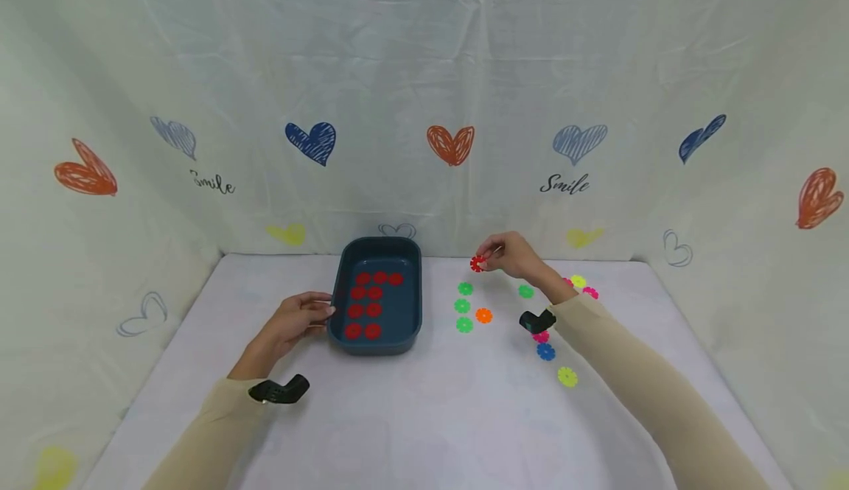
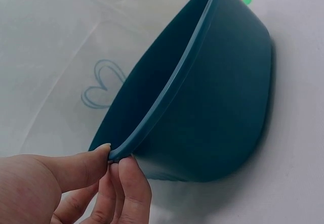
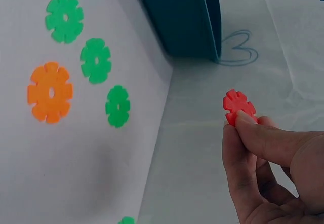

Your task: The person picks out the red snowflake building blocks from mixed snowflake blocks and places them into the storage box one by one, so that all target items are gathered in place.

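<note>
A deep blue plastic bin (image 1: 376,348) stands on the white table, with several red notched discs (image 1: 355,310) lying flat inside in rows. My left hand (image 1: 300,322) pinches the bin's left rim between thumb and fingers, as the left wrist view shows close up. To the right of the bin, my right hand (image 1: 511,256) holds up one red flower-shaped disc (image 3: 238,104) between thumb and fingertips. Below that hand, three green discs (image 1: 462,306) form a column beside an orange disc (image 1: 484,316).
Another green disc (image 1: 526,292) lies near the right wrist. Around the right forearm are a blue disc (image 1: 546,351), a yellow disc (image 1: 567,377) and several pink ones, partly hidden by the arm. Behind the table hangs a pale curtain (image 1: 371,203) printed with hearts.
</note>
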